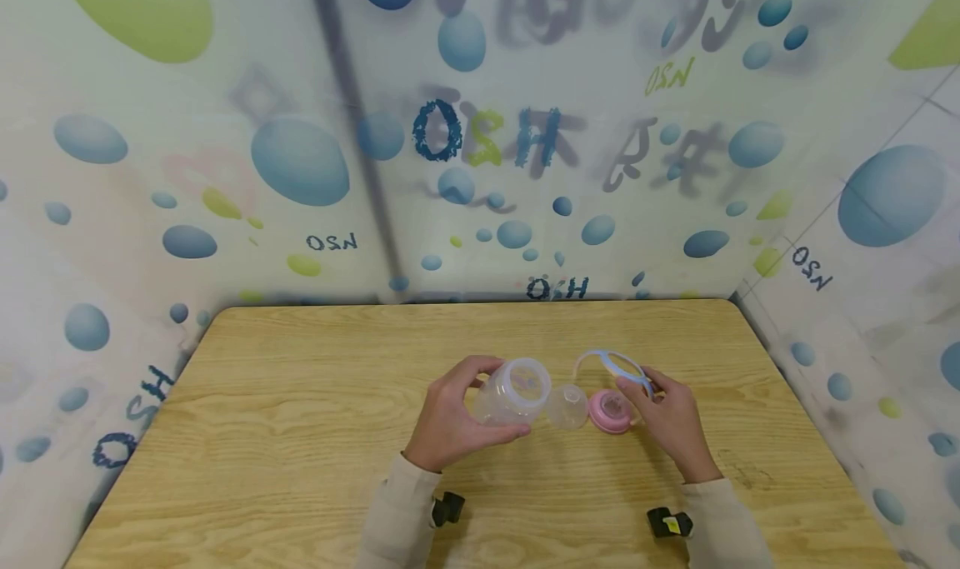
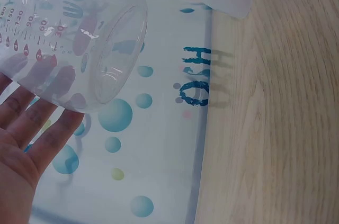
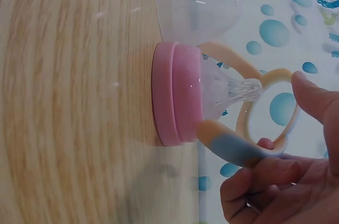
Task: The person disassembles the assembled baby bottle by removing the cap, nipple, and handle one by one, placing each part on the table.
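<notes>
My left hand (image 1: 448, 419) grips a clear baby bottle (image 1: 495, 402), tilted so its open mouth faces the head camera. Red measuring marks and the rounded base show in the left wrist view. On the right, my right hand (image 1: 675, 423) pinches a two-armed bottle handle (image 3: 233, 147), blue and pale orange with a ring in its middle. It is held above a pink collar (image 3: 177, 94) with a clear teat (image 3: 220, 94), which stands teat-up on the table. Beside the collar, towards the bottle, stands a clear domed cap (image 1: 567, 409).
The wooden table (image 1: 285, 436) meets a white wall (image 1: 405, 219) with blue and green spots at its back edge. Another printed wall (image 1: 892, 327) borders the right side. Small black devices (image 1: 447, 509) sit at both sleeves.
</notes>
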`<action>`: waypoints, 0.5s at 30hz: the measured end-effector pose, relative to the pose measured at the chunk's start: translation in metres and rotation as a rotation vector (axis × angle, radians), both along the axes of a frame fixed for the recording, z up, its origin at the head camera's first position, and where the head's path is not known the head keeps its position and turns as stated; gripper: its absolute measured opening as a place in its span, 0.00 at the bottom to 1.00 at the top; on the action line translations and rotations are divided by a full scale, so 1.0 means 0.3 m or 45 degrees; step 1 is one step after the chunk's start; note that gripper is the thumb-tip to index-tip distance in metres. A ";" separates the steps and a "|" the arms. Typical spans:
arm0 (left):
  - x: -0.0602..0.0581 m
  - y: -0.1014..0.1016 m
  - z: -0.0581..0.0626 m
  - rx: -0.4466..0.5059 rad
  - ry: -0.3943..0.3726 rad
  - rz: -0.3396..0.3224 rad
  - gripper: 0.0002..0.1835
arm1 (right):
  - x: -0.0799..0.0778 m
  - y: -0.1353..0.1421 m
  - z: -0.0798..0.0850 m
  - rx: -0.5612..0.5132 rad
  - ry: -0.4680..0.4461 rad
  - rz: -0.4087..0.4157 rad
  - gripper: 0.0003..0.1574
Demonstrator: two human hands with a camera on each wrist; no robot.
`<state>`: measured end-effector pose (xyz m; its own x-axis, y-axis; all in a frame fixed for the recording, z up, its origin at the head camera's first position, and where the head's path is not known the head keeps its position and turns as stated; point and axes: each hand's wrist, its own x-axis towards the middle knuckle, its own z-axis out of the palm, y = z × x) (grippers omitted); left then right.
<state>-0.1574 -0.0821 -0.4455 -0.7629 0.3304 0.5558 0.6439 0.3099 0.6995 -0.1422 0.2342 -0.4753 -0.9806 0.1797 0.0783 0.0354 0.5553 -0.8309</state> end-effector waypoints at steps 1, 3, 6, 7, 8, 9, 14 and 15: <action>0.000 0.000 0.000 0.000 0.000 0.000 0.39 | -0.001 0.002 -0.003 0.004 -0.006 -0.004 0.39; 0.001 0.000 0.001 0.000 -0.001 0.000 0.39 | -0.004 0.004 -0.007 0.019 -0.018 -0.010 0.40; 0.002 0.000 0.002 0.001 -0.004 -0.002 0.39 | -0.009 0.006 -0.011 0.043 -0.037 -0.017 0.40; 0.002 0.000 0.002 0.001 -0.006 -0.002 0.39 | -0.011 0.006 -0.012 0.048 -0.042 -0.018 0.40; 0.002 0.000 0.002 0.002 -0.008 -0.002 0.39 | -0.012 0.006 -0.013 0.058 -0.044 -0.019 0.40; 0.002 0.000 0.002 0.002 -0.008 -0.002 0.39 | -0.014 0.007 -0.014 0.064 -0.051 -0.021 0.41; 0.001 0.001 0.000 0.003 -0.011 -0.009 0.38 | -0.015 0.010 -0.019 0.090 -0.083 -0.028 0.41; 0.001 0.001 0.000 0.002 -0.012 -0.010 0.38 | -0.014 0.011 -0.020 0.087 -0.092 -0.029 0.41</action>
